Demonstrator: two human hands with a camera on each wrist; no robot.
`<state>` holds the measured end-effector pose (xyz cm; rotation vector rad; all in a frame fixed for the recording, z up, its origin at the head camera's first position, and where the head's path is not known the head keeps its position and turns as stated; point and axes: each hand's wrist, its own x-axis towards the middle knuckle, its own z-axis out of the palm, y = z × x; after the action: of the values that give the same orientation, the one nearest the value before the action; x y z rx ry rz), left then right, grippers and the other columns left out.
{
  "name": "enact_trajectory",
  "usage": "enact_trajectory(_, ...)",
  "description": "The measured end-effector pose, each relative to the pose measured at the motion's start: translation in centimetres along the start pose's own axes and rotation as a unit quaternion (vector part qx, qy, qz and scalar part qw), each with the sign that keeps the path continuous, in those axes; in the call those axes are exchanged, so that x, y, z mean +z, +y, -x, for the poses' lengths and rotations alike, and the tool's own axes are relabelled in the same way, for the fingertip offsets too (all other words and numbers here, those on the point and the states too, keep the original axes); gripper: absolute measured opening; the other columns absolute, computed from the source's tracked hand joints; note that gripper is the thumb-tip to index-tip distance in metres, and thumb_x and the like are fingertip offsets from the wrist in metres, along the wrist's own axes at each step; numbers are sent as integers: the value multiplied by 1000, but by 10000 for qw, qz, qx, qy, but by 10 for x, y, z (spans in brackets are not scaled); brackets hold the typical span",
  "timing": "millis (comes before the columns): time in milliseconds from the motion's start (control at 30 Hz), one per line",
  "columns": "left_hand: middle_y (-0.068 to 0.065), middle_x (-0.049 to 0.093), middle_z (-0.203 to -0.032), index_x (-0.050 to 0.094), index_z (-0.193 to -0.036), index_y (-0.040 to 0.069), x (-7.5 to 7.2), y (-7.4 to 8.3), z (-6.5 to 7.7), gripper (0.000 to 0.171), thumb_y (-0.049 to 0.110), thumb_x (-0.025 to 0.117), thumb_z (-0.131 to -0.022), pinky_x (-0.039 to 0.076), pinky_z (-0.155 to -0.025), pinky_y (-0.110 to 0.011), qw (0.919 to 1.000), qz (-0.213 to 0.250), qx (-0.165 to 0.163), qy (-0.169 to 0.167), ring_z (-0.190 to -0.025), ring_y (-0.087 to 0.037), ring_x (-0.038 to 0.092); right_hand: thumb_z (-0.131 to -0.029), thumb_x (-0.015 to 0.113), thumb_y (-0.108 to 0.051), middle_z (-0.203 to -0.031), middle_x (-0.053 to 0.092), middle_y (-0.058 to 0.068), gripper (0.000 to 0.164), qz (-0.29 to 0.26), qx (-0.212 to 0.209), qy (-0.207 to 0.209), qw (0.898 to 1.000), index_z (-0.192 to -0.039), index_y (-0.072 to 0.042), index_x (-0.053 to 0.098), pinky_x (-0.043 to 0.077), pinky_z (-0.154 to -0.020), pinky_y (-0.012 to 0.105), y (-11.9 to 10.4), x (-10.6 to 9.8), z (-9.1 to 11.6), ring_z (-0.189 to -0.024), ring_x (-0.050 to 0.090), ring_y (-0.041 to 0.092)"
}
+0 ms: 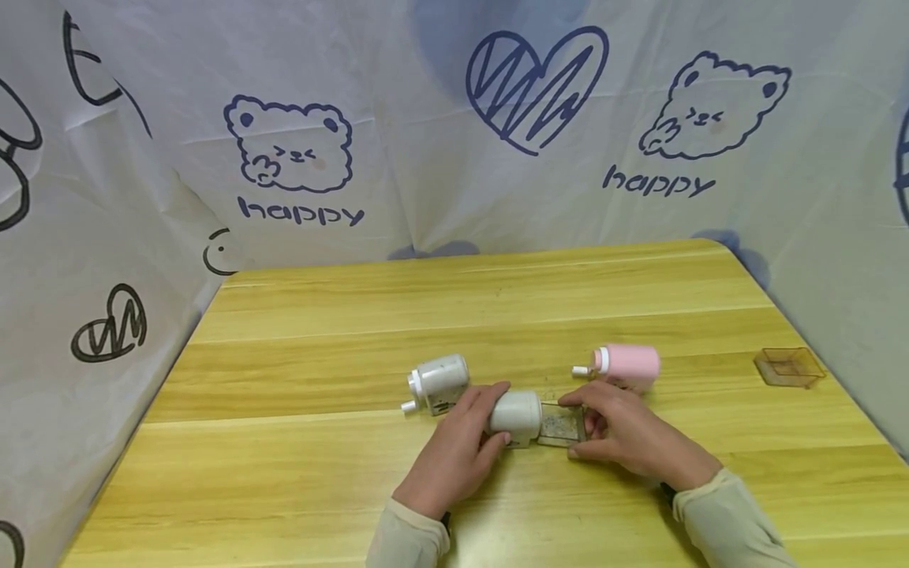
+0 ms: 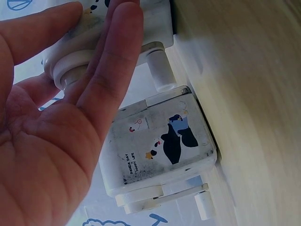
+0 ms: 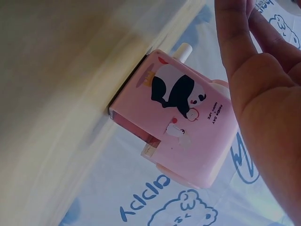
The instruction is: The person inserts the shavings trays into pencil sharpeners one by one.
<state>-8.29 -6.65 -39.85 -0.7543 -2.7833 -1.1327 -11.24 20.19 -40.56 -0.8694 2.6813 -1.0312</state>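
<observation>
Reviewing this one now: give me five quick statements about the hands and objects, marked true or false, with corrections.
1. The left hand grips a white sharpener. True.
2. In the right wrist view, the pink sharpener has a panda printed on it. True.
3. The right hand holds the pink sharpener. False: it pinches a see-through tray.
4. In the head view, a second white sharpener lies left of the gripped one. True.
5. The amber-tinted box sits between the two hands. False: it is near the right edge of the table.
</observation>
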Motion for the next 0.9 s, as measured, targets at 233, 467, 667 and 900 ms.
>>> enact_trajectory(233, -4, 50, -130, 38, -145, 13, -1, 0, -1, 56, 18, 61, -93, 46, -91, -30, 10000, 12, -31, -56, -113, -18, 53, -77, 78, -35, -86, 51, -6, 54, 115, -114, 20, 9999, -122, -10, 60, 46, -64, 25, 1, 1, 0, -74, 49, 6)
enact_trajectory(467, -3, 50, -131, 38, -145, 16, -1, 1, 0, 57, 18, 61, -93, 45, -92, -30, 9999, -15, -85, -90, -113, -17, 53, -78, 78, -34, -88, 51, -6, 54, 187, -178, -28, 9997, -122, -10, 60, 46, -66, 25, 0, 2, 0, -75, 48, 6)
enact_trajectory(667, -3, 50, -131, 38, -145, 14, -1, 1, 0, 56, 18, 61, -93, 44, -94, -31, 10000, -22, -65, -67, -114, -18, 53, -77, 78, -33, -91, 51, -4, 55, 186, -161, -88, 9997, -123, -9, 60, 48, -67, 25, -3, 3, -1, -77, 49, 7)
enact_trajectory(900, -4, 50, -130, 38, -145, 14, 0, 0, 0, 57, 17, 61, -93, 45, -92, -31, 10000, -25, -48, -50, -113, -18, 53, -77, 78, -31, -91, 52, -4, 55, 118, -164, -166, 9997, -124, -7, 59, 47, -67, 26, -4, 4, -3, -77, 49, 7)
